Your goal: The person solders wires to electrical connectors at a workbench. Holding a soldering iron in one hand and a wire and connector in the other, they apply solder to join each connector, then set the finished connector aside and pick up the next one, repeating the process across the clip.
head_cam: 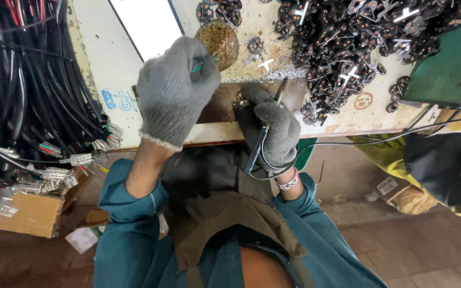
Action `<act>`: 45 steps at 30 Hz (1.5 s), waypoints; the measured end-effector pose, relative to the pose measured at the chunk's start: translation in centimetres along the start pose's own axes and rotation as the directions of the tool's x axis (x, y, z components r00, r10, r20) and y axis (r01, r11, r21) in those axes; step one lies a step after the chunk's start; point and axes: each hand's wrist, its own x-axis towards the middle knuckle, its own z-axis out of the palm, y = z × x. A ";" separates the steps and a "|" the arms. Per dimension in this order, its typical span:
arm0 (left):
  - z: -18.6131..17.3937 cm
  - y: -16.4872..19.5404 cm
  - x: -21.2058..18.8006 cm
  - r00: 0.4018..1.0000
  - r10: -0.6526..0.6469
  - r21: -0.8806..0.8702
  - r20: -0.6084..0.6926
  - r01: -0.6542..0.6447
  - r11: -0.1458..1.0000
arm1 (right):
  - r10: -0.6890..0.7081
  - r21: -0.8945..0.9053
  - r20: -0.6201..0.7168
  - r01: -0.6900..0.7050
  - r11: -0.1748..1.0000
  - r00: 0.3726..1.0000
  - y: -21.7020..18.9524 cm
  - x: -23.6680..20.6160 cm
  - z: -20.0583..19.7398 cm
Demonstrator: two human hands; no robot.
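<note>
Cluttered workbench [134,106], right hand [273,130] gripping soldering iron [257,149]

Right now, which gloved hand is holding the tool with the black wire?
The right hand. It grips the soldering iron trailing a black cord; the left hand is raised without it.

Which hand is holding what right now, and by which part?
Right hand grips a soldering iron around its dark handle, tip toward the bench. Left hand is closed on a small green-tipped item; cannot tell what.
</note>
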 end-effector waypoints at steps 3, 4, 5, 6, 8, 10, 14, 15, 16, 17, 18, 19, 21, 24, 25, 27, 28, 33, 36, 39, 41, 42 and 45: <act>-0.1 0.8 0.3 0.999 0.017 -0.003 -0.036 -0.017 1.000 | 0.045 0.041 -0.021 -0.044 0.998 0.999 0.1 -0.2 0.2; -0.6 1.3 0.2 0.998 0.011 -0.025 -0.057 -0.012 1.000 | 0.020 0.041 -0.022 -0.019 0.999 1.000 0.3 -0.2 0.0; -1.3 1.8 -0.1 0.997 0.002 -0.048 -0.073 -0.006 0.999 | 0.000 0.041 -0.021 0.001 0.999 1.000 0.4 -0.2 -0.3; -2.2 2.2 -0.6 0.999 -0.048 -0.113 -0.018 0.045 0.993 | 0.022 0.046 -0.002 -0.022 0.999 1.000 0.6 -0.2 -0.7; -3.8 2.7 -1.8 0.987 -0.129 -0.232 0.092 0.147 0.962 | 0.055 0.059 0.032 -0.057 0.997 0.998 0.9 0.1 -1.1; -4.5 2.4 -3.1 0.952 -0.181 -0.282 0.246 0.249 0.927 | 0.021 -0.029 0.066 -0.019 0.999 0.998 0.8 0.4 -1.0; -2.7 0.2 -4.9 0.888 -0.180 -0.385 0.422 0.355 0.852 | -0.116 0.029 -0.042 0.118 0.993 0.992 0.0 0.2 0.3; -1.9 -0.3 -5.3 0.926 -0.109 -0.368 0.361 0.249 0.896 | -0.080 0.020 -0.016 0.080 0.997 0.997 -0.1 0.0 0.5; -1.2 -0.6 -5.6 0.953 -0.038 -0.342 0.301 0.145 0.928 | -0.042 0.012 0.016 0.042 0.999 0.999 0.0 -0.3 0.3; -0.5 -0.9 -5.9 0.970 0.041 -0.305 0.241 0.036 0.952 | -0.007 0.005 0.043 0.007 1.000 0.999 0.1 -0.7 0.3; 0.0 -1.0 -6.1 0.967 0.030 -0.275 0.253 0.042 0.961 | 0.098 0.077 0.109 -0.107 0.991 0.989 0.5 -1.2 -0.3; 0.4 -1.0 -6.3 0.965 0.016 -0.242 0.262 0.050 0.969 | 0.177 0.144 0.150 -0.199 0.969 0.973 0.9 -1.6 -0.9; 0.8 -0.8 -6.7 0.970 0.011 -0.177 0.243 0.033 0.984 | 0.172 0.171 0.177 -0.203 0.964 0.969 1.7 -2.7 -1.9; 1.1 -0.3 -7.0 0.981 0.048 -0.113 0.188 -0.027 0.993 | 0.039 0.055 0.166 -0.049 0.997 0.985 2.6 -4.0 -2.4; 1.3 -0.2 -7.1 0.984 0.061 -0.104 0.165 -0.044 0.994 | 0.021 0.030 0.160 -0.026 0.999 0.987 2.8 -4.4 -2.4; 1.5 -0.1 -7.3 0.988 0.071 -0.096 0.139 -0.058 0.994 | 0.007 0.009 0.146 -0.009 1.000 0.989 2.9 -4.9 -2.2; 1.6 -0.1 -7.3 0.988 0.075 -0.104 0.135 -0.061 0.993 | 0.007 0.005 0.140 -0.008 1.000 0.990 3.0 -5.0 -2.1; 2.2 -0.3 -7.6 0.983 0.039 -0.054 0.178 -0.030 0.998 | 0.000 -0.004 0.115 0.001 1.000 0.993 3.4 -5.5 -1.7; 2.1 -0.5 -7.6 0.983 0.064 -0.054 0.175 -0.056 0.997 | -0.002 -0.008 0.108 0.003 1.000 0.994 3.7 -5.9 -1.5; 1.9 -0.5 -7.6 0.983 0.105 -0.111 0.150 -0.089 0.990 | 0.015 -0.011 0.101 -0.014 1.000 0.995 4.1 -6.4 -1.4; 1.9 -0.4 -7.6 0.981 0.086 -0.101 0.173 -0.069 0.993 | 0.026 -0.008 0.095 -0.025 1.000 0.995 4.2 -6.7 -1.4; 1.9 -0.4 -7.6 0.981 0.071 -0.089 0.183 -0.055 0.994 | 0.028 -0.004 0.096 -0.028 1.000 0.995 4.3 -6.8 -1.3; 1.9 -0.2 -7.6 0.980 0.053 -0.068 0.192 -0.041 0.997 | 0.020 -0.003 0.100 -0.020 1.000 0.995 4.3 -6.9 -1.1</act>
